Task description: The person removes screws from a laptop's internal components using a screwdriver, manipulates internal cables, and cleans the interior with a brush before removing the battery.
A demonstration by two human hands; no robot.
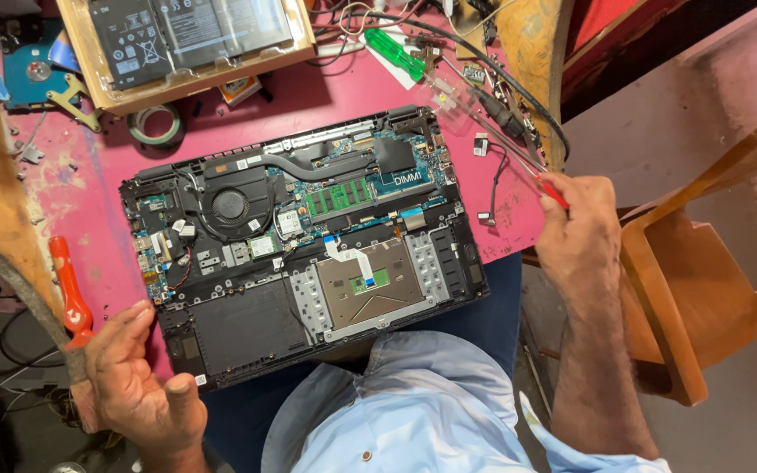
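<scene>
A worn pink worktable [72, 184] is seen from above, with a wooden chair [703, 289] standing off its right edge. In the middle of the table an opened black laptop base [304, 245] is laid with its bottom cover off — a round black fan [229, 206], a copper-dark heat pipe [308, 165], a green memory stick [337, 197] and an empty battery bay [247, 328] are exposed. Its near edge overhangs the table above the person's lap.

The right hand [576, 232] is closed around a red-handled screwdriver [554, 194] just beside the laptop's right edge; only a small part of the red handle is shown past the fingers. The left hand [137, 372] is held open and empty, fingers loosely apart, near the laptop's lower-left corner without touching it.

An orange plastic pry tool [70, 293] is lying just left of that hand. Further back, a flat black battery pack [190, 35] is resting in a shallow wooden tray [89, 66], a roll of tape [155, 125] is placed below it, and a green-handled screwdriver [393, 54] is lying among loose cables.
</scene>
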